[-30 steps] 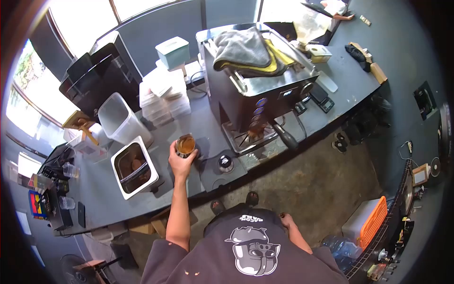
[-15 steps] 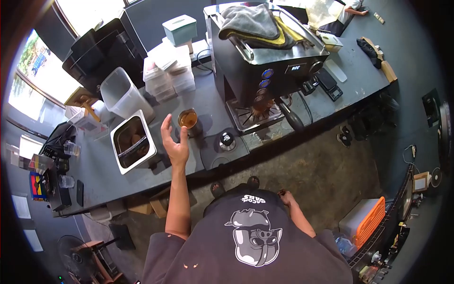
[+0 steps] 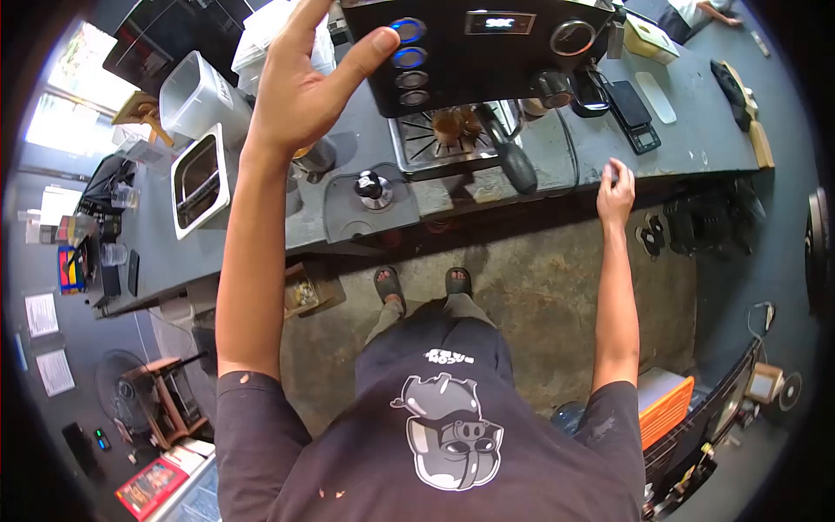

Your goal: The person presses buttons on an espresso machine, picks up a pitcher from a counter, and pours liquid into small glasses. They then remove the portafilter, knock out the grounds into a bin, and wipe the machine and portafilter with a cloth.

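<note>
My left hand (image 3: 304,100) is raised at the black espresso machine (image 3: 487,74), thumb stretched out to the top blue-lit button (image 3: 407,31); its other fingers run out past the top of the view. It holds nothing. My right hand (image 3: 616,198) hangs empty in front of the counter edge, fingers loosely bent and apart, nearest the black scale (image 3: 633,117). A portafilter handle (image 3: 515,161) juts out from the machine. On the drip tray (image 3: 417,157) stands a small glass of brown liquid (image 3: 448,127). A metal pitcher (image 3: 318,158) is partly hidden behind my left wrist.
A tamper (image 3: 374,190) stands on a dark mat (image 3: 339,213) on the counter. Left of it are a metal pan with a white rim (image 3: 198,181) and a clear plastic bin (image 3: 193,100). Another person's arm (image 3: 715,13) shows at far right.
My left hand has moved from beside the metal pitcher to the machine's buttons. My right hand has come up from beside my body towards the counter. The view has shifted closer to the machine.
</note>
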Tool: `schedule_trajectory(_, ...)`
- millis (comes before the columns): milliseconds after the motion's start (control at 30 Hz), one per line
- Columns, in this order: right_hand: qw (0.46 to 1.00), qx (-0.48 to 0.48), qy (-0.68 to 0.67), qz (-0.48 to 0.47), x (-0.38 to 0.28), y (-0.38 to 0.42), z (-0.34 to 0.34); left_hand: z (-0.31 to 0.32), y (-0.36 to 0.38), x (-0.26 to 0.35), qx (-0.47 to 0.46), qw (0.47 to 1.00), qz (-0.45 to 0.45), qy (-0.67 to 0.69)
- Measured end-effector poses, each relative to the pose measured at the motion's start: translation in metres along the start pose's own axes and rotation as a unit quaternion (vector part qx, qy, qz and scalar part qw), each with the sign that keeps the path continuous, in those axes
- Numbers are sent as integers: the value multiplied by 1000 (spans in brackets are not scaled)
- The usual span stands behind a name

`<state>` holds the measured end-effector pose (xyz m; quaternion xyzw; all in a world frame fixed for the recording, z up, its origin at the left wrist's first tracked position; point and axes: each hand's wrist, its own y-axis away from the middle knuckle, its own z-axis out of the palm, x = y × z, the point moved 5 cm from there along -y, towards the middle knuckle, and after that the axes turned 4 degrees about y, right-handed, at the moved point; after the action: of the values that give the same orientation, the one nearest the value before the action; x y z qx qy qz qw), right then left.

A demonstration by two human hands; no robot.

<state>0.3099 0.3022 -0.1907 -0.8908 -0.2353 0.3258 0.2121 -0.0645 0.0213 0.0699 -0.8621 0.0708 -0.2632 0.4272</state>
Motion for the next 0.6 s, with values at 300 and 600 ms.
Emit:
schedule_trajectory(300,996,-71,43,-41,19,-41,76,44,7,18,94,987,-12,-127)
schedule_trajectory(600,997,-15,67,26,29,-38,75,20,20,9,8,962,-126,-243)
